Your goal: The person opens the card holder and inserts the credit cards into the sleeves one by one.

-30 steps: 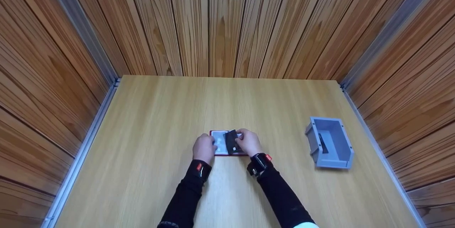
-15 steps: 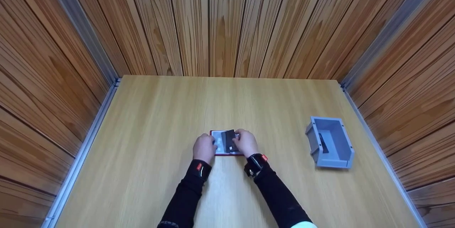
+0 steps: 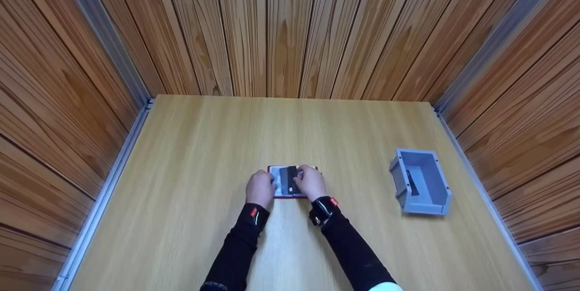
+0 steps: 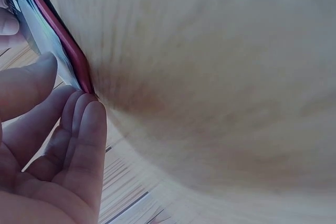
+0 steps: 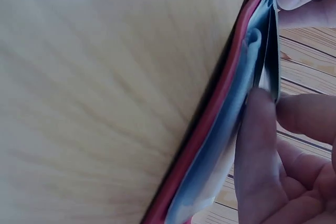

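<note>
Wood-panelled walls (image 3: 290,32) around a pale surface (image 3: 195,146), with a red-edged holder near its middle

Wooden boards rise beyond the back edge and along both sides of the surface, with a metal post (image 3: 108,37) at the back left corner and another (image 3: 489,37) at the back right. Midway between the left and right edges lies the red-edged holder (image 3: 275,172), pale, glossy sleeves facing up.

At the holder's left edge, the left hand (image 3: 260,189) has its thumb over the sleeves and its other fingers against the end of the red cover, gripping that edge. From the right, the right hand (image 3: 312,183) pinches a dark card (image 3: 292,182) between thumb and finger over the holder. One long side of the card faces left, and its left strip looks paler; whether that strip is beneath a clear sleeve cannot be told for certain.

Black sleeves (image 3: 233,254) cover both arms, with a black band (image 3: 256,216) at each wrist. Near the right edge of the surface stands a grey-blue bin (image 3: 444,200), a slim dark object (image 3: 412,183) lying inside by its left wall.
</note>
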The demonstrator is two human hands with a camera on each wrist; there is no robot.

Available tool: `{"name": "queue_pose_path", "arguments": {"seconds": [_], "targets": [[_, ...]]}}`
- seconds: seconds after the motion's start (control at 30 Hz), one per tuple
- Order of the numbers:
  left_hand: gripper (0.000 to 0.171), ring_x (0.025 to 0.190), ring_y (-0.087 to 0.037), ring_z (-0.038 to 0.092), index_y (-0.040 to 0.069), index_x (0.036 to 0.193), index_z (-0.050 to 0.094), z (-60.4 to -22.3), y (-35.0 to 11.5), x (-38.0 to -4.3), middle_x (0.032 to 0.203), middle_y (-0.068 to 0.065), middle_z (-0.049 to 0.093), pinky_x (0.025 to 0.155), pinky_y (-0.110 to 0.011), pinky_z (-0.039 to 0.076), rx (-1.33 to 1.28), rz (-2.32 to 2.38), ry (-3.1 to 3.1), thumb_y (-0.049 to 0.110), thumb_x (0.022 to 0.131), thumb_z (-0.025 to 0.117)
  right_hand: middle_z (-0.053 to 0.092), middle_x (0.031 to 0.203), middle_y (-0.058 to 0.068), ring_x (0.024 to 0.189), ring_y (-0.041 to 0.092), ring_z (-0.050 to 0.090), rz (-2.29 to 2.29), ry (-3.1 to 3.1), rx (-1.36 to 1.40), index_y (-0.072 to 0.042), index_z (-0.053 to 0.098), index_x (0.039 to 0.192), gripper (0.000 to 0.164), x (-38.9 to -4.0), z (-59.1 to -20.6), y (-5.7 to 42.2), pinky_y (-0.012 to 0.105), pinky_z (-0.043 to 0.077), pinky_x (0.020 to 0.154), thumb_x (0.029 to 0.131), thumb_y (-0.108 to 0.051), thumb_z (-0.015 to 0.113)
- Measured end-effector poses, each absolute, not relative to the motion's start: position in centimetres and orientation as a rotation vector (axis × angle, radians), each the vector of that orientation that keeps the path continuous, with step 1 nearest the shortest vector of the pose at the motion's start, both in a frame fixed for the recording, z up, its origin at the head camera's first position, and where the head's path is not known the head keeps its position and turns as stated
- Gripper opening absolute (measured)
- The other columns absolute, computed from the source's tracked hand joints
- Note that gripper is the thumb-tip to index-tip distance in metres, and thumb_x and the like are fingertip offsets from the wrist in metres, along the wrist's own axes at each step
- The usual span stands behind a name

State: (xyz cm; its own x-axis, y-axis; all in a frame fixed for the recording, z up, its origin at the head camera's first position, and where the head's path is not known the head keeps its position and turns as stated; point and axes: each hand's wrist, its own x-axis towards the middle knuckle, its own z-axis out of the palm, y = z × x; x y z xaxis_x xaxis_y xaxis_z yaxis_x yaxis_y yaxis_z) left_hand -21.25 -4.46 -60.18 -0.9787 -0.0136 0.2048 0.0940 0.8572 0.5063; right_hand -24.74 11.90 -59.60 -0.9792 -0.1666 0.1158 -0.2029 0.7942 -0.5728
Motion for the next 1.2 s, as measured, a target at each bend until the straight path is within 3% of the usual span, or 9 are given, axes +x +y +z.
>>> {"name": "queue_pose_path", "arguments": {"seconds": [0.37, 0.97, 1.2], "targets": [[0.014, 0.072, -0.028, 0.061, 0.005, 0.072, 0.069, -59.9, -4.4, -21.3, 0.074, -0.008, 0.059, 0.065, -0.042, 0.048, -0.017, -0.809, -2.849, 0.009, 0.077, 0.081, 0.067, 0.077, 0.006, 0.077, 0.026, 0.066, 0.828, -2.950, 0.318, 0.000, 0.069, 0.103, 0.024, -24.5, -59.6, 11.1, 0.042, 0.051, 0.071, 0.083, -0.011, 0.074], [0.013, 0.073, -0.032, 0.064, 0.001, 0.079, 0.072, -60.1, -4.4, -21.1, 0.075, -0.013, 0.063, 0.067, -0.044, 0.051, -0.060, -0.760, -2.799, 0.008, 0.076, 0.082, 0.070, 0.092, 0.016, 0.087, 0.031, 0.067, 0.877, -2.993, 0.354, 0.006, 0.069, 0.108, 0.026, -24.3, -59.4, 9.8, 0.043, 0.051, 0.079, 0.085, -0.005, 0.071], [0.013, 0.073, -0.032, 0.063, 0.001, 0.079, 0.072, -60.2, -4.4, -21.1, 0.074, -0.013, 0.062, 0.066, -0.045, 0.050, -0.054, -0.765, -2.810, 0.008, 0.076, 0.081, 0.071, 0.088, 0.014, 0.084, 0.030, 0.068, 0.787, -2.992, 0.384, 0.002, 0.071, 0.099, 0.017, -24.3, -59.5, 9.7, 0.043, 0.052, 0.075, 0.086, -0.008, 0.071]]}}
